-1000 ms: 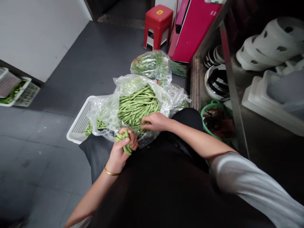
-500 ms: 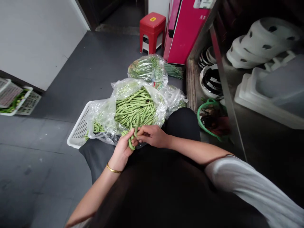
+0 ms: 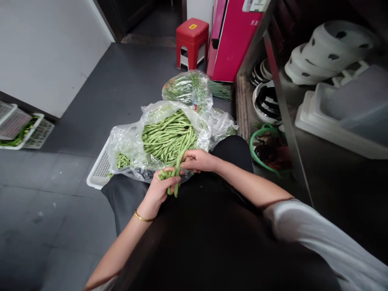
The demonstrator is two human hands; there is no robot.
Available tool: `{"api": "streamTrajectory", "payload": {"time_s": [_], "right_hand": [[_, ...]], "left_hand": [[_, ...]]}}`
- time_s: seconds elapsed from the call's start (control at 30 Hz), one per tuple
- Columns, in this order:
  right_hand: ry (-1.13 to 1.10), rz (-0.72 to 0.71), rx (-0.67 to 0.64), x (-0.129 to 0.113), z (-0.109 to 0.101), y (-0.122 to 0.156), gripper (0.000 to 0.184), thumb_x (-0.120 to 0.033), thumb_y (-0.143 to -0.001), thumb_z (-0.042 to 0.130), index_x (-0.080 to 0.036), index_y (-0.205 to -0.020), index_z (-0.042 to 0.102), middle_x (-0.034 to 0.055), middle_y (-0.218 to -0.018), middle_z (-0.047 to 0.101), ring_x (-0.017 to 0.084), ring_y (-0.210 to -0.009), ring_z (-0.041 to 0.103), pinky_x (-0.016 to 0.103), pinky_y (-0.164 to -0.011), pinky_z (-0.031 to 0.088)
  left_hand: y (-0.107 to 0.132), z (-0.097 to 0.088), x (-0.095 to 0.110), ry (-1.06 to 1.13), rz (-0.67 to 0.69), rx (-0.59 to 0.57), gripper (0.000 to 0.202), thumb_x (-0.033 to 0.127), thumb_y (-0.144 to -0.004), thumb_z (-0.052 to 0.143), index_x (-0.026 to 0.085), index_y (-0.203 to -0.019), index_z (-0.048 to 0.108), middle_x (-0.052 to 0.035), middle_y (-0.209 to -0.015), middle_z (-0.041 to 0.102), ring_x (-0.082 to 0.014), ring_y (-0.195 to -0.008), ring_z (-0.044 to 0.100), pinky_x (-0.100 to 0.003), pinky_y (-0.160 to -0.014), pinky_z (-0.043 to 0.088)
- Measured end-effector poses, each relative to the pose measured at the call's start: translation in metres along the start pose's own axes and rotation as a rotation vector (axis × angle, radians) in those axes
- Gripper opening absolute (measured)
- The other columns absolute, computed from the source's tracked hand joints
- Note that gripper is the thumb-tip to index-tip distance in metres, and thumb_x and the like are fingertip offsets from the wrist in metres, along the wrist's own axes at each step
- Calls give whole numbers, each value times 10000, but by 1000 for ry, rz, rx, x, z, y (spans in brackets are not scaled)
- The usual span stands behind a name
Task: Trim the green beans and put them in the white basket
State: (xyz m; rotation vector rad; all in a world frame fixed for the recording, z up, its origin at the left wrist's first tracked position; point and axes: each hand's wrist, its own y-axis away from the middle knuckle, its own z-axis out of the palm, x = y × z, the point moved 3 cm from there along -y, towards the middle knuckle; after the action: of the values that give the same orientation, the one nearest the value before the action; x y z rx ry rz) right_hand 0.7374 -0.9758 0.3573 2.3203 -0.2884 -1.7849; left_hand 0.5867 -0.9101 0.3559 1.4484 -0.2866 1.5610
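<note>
My left hand (image 3: 159,186) is closed around several green beans (image 3: 171,182), whose ends poke out past the thumb. Just to its right, my right hand (image 3: 198,160) pinches a long bean (image 3: 179,159) that runs down into the left hand's bunch. Its fingertips are partly hidden. Beyond both hands lies a big heap of green beans (image 3: 168,135) in an open clear plastic bag (image 3: 204,131). At the bag's left, a white perforated basket (image 3: 101,165) is partly covered by plastic, and more beans (image 3: 123,160) show through there.
Bagged greens (image 3: 188,89) lie farther back, before a red stool (image 3: 192,38) and a pink cabinet (image 3: 235,44). On the right, a metal shelf (image 3: 306,137) holds white containers (image 3: 339,48); a green basket (image 3: 253,145) sits below. White crates (image 3: 39,133) stand far left.
The right hand has moved slightly up and right, away from the left hand. A long bean now stretches between them. The left hand keeps its bunch.
</note>
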Motion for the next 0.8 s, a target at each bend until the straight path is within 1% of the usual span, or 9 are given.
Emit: {"api": "streamTrajectory", "payload": {"time_s": [0.07, 0.17, 0.27, 0.37, 0.47, 0.53, 0.6, 0.7, 0.8], "right_hand": [[20, -42, 83, -8, 6, -9, 353, -471, -848, 480, -137, -775, 569, -33, -540, 529, 86, -462, 484, 201, -468, 370], [354, -163, 253, -13, 13, -16, 324, -416, -867, 478, -136, -713, 535, 29, -656, 575, 127, -622, 538, 237, -589, 404], [621, -263, 249, -12, 11, -16, 279, -356, -878, 472, -135, -718, 528, 83, -788, 596, 158, -747, 554, 262, -668, 404], [448, -289, -50, -14, 4, -6, 272, -357, -849, 510, -151, -671, 512, 21, -648, 557, 118, -622, 531, 228, -593, 394], [-118, -179, -456, -23, 6, 15, 347, -473, -810, 525, -166, -654, 483, -48, -488, 469, 76, -424, 456, 199, -452, 361], [-460, -109, -610, -28, 13, 28, 377, -515, -781, 533, -163, -658, 478, -47, -477, 486, 70, -370, 442, 198, -397, 352], [-601, -67, -684, -27, 24, 34, 362, -491, -750, 574, -156, -650, 481, -32, -485, 522, 76, -365, 462, 200, -383, 367], [-442, 54, -601, -10, 40, 23, 286, -402, -770, 566, -157, -652, 479, -48, -438, 507, 81, -355, 475, 192, -388, 378], [-45, 59, -499, 1, 45, 7, 287, -358, -832, 504, -156, -628, 492, -60, -408, 472, 78, -367, 475, 195, -444, 384]], "left_hand": [[0, 0, -1, -65, 7, 7, 130, 166, -591, 709, 123, -699, 651, 23, -451, 523, -52, -323, 369, -171, -330, 281], [-2, -2, -7, -67, -30, 42, 97, 176, -604, 691, 119, -664, 642, 6, -470, 542, -58, -326, 392, -169, -321, 279], [-2, -5, -13, -43, -92, 34, 75, 174, -619, 660, 121, -604, 610, -4, -468, 545, -63, -321, 405, -171, -317, 285], [1, -4, -13, -143, -168, -186, 38, 141, -595, 643, 124, -616, 616, -1, -462, 547, -69, -310, 399, -179, -312, 282], [3, -4, -3, -329, -99, -386, 77, 87, -548, 661, 122, -612, 635, -1, -514, 563, -85, -409, 470, -183, -394, 350], [0, -8, 3, -361, 6, -317, 94, 65, -527, 671, 123, -590, 631, 7, -531, 555, -85, -465, 490, -176, -442, 364], [-5, -12, 6, -207, 58, -153, 88, 113, -558, 678, 132, -610, 610, 10, -552, 559, -59, -417, 440, -166, -399, 316], [-10, -12, 6, 93, 67, -13, 162, 249, -641, 685, 156, -705, 569, -25, -727, 629, -37, -379, 388, -175, -357, 281], [-12, -5, 7, 27, 79, 21, 235, 235, -610, 745, 158, -701, 542, -10, -722, 615, -50, -425, 427, -178, -393, 331]]}}
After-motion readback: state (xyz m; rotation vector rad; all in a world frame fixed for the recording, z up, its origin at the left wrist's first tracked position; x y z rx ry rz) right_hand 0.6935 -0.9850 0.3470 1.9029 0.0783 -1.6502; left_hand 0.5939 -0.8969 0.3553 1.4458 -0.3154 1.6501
